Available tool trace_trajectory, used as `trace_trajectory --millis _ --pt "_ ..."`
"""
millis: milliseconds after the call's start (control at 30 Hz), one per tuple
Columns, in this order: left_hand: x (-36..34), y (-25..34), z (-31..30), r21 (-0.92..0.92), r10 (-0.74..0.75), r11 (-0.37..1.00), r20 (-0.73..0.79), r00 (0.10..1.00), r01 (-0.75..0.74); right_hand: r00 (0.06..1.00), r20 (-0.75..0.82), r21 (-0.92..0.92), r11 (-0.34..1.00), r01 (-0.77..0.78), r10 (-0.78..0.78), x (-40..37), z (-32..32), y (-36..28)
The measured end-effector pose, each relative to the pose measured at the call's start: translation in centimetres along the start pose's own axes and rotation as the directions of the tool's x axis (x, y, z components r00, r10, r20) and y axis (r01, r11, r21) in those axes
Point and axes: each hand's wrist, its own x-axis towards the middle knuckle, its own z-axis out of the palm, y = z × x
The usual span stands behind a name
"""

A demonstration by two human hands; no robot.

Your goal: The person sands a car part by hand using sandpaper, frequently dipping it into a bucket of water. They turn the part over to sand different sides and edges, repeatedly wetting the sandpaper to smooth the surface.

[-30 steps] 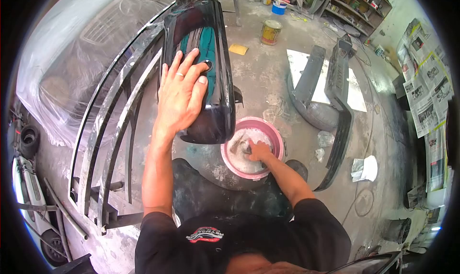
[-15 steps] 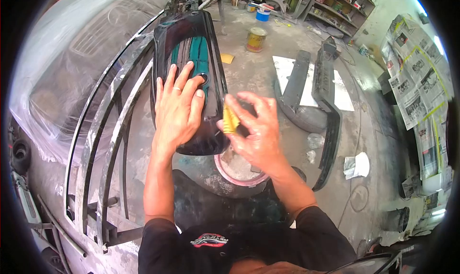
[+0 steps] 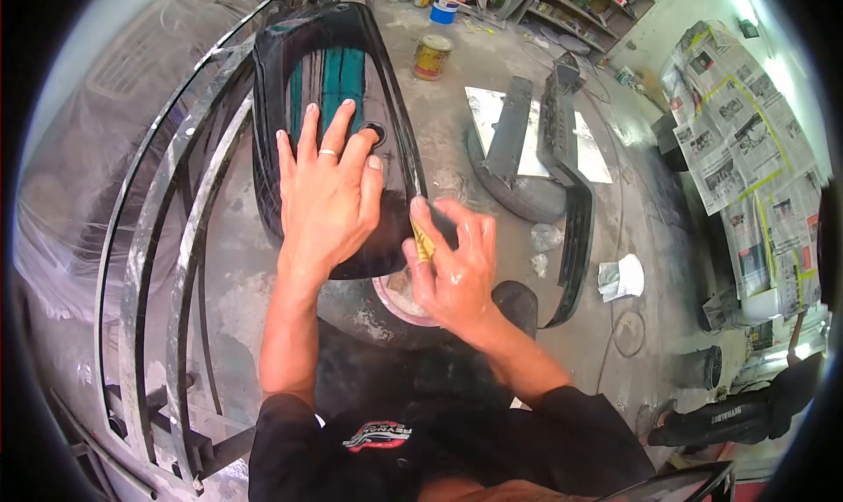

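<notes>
A glossy black panel (image 3: pixel 303 63) with a teal patch (image 3: pixel 344 85) lies in front of me, its far end beside a metal frame. My left hand (image 3: pixel 329 182) rests flat on it with the fingers spread, a ring on one finger, the index fingertip near a round hole. At the panel's right edge, my right hand (image 3: pixel 457 256) pinches a folded yellow sheet (image 3: pixel 425 240) between thumb and fingers. Below the panel's near end, a pink-rimmed bucket (image 3: pixel 399 304) is partly hidden by my right hand.
Curved metal bars (image 3: pixel 145 230) stand at the left beside a plastic-covered shape (image 3: pixel 97 142). A tire (image 3: pixel 527 199) carries dark trim pieces (image 3: pixel 562 133). A yellow can (image 3: pixel 432 57), crumpled white cloth (image 3: pixel 622 277) and newspaper-masked panel (image 3: pixel 729 142) are farther out. Another person (image 3: pixel 746 414) is at lower right.
The view has shifted, so the surroundings sit farther left. My right hand still holds the yellow sheet at the panel edge, its fingers slightly changed. Another person now shows more at lower right.
</notes>
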Motion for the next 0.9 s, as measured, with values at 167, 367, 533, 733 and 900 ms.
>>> trace_trajectory --millis 167,367,533,733,900 --pt "0.5 0.1 -0.4 -0.011 0.0 1.0 -0.02 1.0 0.0 0.999 0.043 0.028 0.999 -0.032 0.03 4.9 0.5 0.5" --pt "-0.1 0.1 0.3 0.017 0.006 1.0 -0.027 1.0 -0.005 0.998 0.064 0.008 1.0 -0.013 0.013 6.0 1.1 1.5" --pt "0.3 0.0 0.0 0.004 0.021 1.0 -0.017 1.0 -0.021 1.0 -0.006 -0.057 0.998 0.012 -0.013 2.1 -0.4 -0.7" --pt "0.3 0.0 -0.2 0.019 0.019 1.0 0.001 1.0 -0.02 1.0 0.006 0.003 1.0 -0.002 0.002 3.9 -0.1 0.2" --pt "-0.1 0.2 0.2 0.032 0.03 0.999 0.014 0.999 -0.03 1.0 0.027 0.028 1.0 0.009 -0.01 6.2 0.8 1.5"
